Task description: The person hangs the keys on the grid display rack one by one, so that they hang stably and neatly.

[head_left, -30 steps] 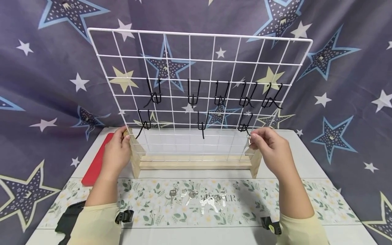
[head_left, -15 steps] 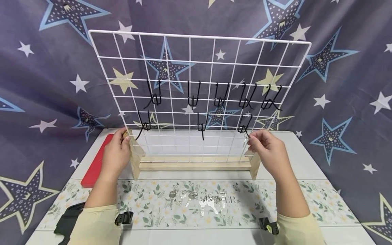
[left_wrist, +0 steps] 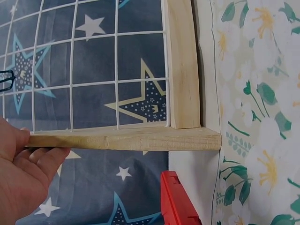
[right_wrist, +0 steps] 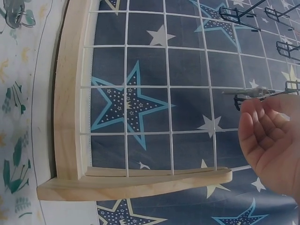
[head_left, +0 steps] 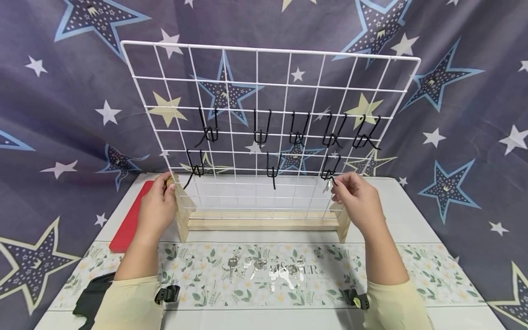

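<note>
My left hand (head_left: 158, 201) grips the left wooden upright of the stand (head_left: 264, 223); in the left wrist view its thumb lies on one side of the wood (left_wrist: 126, 139) and its fingers on the other. The stand bears a white wire grid (head_left: 270, 83) with several black hooks in two rows. At the lower right hook (head_left: 329, 173) my right hand (head_left: 359, 199) pinches a small silver key (head_left: 327, 185) by its ring end; the key hangs close to the hook. In the right wrist view the key (right_wrist: 248, 92) lies just past the fingertips, which partly cover the hook.
Several silver keys (head_left: 283, 271) lie on a flowered mat (head_left: 198, 284) in front of the stand. A red flat object (head_left: 129, 222) lies left of the stand. Behind the grid hangs a star-patterned cloth (head_left: 264, 18). A black object (head_left: 92, 295) is near the left sleeve.
My right hand has moved slightly left, bringing the key from beyond the lower right hook's tip to beside that hook. The left hand keeps its place on the stand.
</note>
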The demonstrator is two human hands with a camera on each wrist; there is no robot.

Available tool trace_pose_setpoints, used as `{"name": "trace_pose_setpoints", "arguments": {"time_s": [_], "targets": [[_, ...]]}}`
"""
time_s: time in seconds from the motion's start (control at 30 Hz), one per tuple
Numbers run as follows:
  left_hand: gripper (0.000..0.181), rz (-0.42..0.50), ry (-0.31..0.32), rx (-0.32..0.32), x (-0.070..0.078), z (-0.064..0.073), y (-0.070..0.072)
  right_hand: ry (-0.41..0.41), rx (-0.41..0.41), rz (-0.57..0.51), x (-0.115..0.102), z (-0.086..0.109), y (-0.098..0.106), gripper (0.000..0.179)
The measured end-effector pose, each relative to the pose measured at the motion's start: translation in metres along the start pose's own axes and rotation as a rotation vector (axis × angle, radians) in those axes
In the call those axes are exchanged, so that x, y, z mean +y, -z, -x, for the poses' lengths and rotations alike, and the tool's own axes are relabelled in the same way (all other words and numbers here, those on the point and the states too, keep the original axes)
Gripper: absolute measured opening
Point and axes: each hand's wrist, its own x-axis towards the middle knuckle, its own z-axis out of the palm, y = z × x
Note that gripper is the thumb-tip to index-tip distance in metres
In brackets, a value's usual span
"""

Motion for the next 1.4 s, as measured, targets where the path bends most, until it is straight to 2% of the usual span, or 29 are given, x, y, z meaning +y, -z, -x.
{"name": "trace_pose_setpoints", "arguments": {"time_s": [0.2,0.6,0.87,1.23,1.4], "targets": [[0.043,-0.001,0.002,0.003,-0.001,0.0,-0.001,-0.042,0.003,-0.026,0.002,-0.005,-0.005,0.027],[0.043,0.001,0.001,0.001,0.0,0.001,0.0,-0.124,0.068,-0.075,0.0,-0.011,-0.013,0.029],[0.043,-0.002,-0.006,0.0,0.0,0.001,0.0,-0.138,0.097,-0.104,0.0,-0.014,-0.014,0.029],[0.044,0.001,-0.012,-0.007,-0.002,-0.001,-0.001,-0.154,0.066,-0.056,0.001,-0.011,-0.012,0.03],[0.043,0.001,-0.013,0.003,-0.002,-0.001,-0.002,-0.105,0.001,-0.002,0.003,-0.002,-0.005,0.035]]}}
